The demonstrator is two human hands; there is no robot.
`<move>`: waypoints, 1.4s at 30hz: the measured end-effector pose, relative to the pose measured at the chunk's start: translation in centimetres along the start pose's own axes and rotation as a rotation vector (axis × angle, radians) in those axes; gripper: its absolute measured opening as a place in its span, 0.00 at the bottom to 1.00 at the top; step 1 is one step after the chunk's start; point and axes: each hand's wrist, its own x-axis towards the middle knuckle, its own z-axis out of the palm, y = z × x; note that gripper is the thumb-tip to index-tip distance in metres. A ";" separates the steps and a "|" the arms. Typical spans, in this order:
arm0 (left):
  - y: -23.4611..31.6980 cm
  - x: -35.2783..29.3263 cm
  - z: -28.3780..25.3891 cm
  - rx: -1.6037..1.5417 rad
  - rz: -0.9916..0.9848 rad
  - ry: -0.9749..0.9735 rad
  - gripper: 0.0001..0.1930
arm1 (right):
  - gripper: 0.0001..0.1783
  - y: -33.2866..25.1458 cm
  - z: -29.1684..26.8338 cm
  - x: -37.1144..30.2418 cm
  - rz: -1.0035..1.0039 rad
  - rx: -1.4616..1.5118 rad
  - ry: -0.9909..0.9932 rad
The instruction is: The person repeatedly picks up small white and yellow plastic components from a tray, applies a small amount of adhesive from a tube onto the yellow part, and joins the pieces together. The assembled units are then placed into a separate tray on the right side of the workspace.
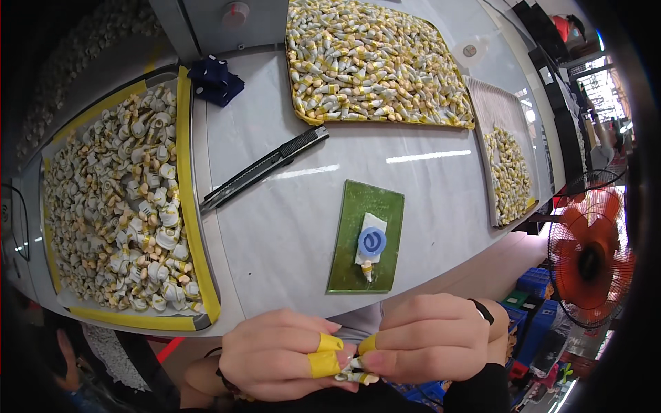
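At the table's near edge, my left hand [282, 354] and my right hand [434, 341] meet with bent fingers. Between their fingertips they pinch small white pieces [352, 376] with peach ends; the fingers partly cover them, and their exact kind is unclear. Yellow tape wraps some fingertips on both hands. Just beyond, a green board [342, 258] lies on the table. On it rests a white pad [372, 219] carrying a round blue mould-like piece [372, 241]. A small white, yellow and peach piece [368, 270] sits at the near side of the blue piece.
At left stands a yellow-edged tray [184, 179] heaped with white pieces. A far tray [385, 124] and a right tray [485, 110] hold many small yellow-banded pieces. A black utility knife [265, 167] lies mid-table, dark blue cloth [215, 81] behind it. An orange fan [592, 255] stands right.
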 end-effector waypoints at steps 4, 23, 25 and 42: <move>0.9 0.5 0.4 0.050 0.031 0.050 0.17 | 0.09 0.1 -0.6 0.7 -0.046 0.020 -0.059; 1.0 1.0 0.1 -0.017 0.008 0.032 0.15 | 0.07 0.2 -0.5 0.8 -0.060 0.031 -0.055; 0.8 0.8 0.3 -0.002 0.005 0.035 0.15 | 0.08 0.2 -0.5 0.7 -0.060 0.021 -0.055; 0.2 -0.3 0.9 -0.491 -0.474 0.136 0.21 | 0.10 1.0 0.9 0.1 0.142 0.248 0.140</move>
